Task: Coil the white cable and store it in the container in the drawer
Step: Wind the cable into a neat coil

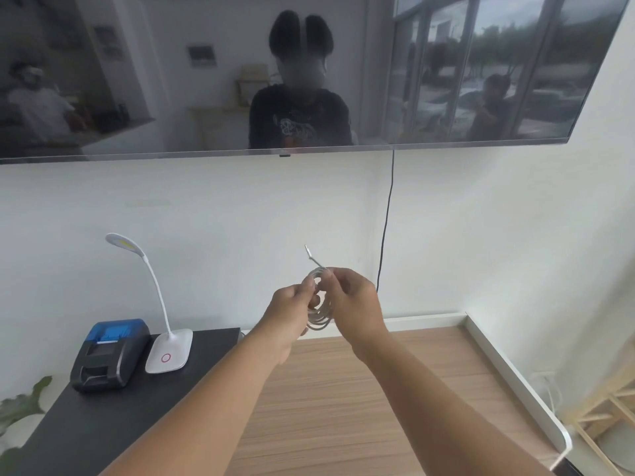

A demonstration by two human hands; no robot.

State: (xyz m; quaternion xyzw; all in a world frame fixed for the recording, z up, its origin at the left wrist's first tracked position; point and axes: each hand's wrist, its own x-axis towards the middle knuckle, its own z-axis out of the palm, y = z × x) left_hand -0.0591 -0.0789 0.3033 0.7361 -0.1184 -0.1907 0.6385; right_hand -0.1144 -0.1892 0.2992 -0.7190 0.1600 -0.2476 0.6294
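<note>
The white cable (320, 317) is wound into several loops and held in the air above the wooden cabinet top (378, 389). My left hand (292, 314) grips the left side of the coil. My right hand (354, 304) pinches the coil's top, close against the left hand. One cable end with its plug (311, 255) sticks up and to the left above my fingers. No drawer or container is in view.
On a black surface (103, 424) at the left stand a white desk lamp (165, 338) and a black-and-blue small printer (110, 355). A large dark screen (309, 73) hangs on the wall, with a black cord (386, 218) hanging below it. A wooden rack (604, 417) stands at the right.
</note>
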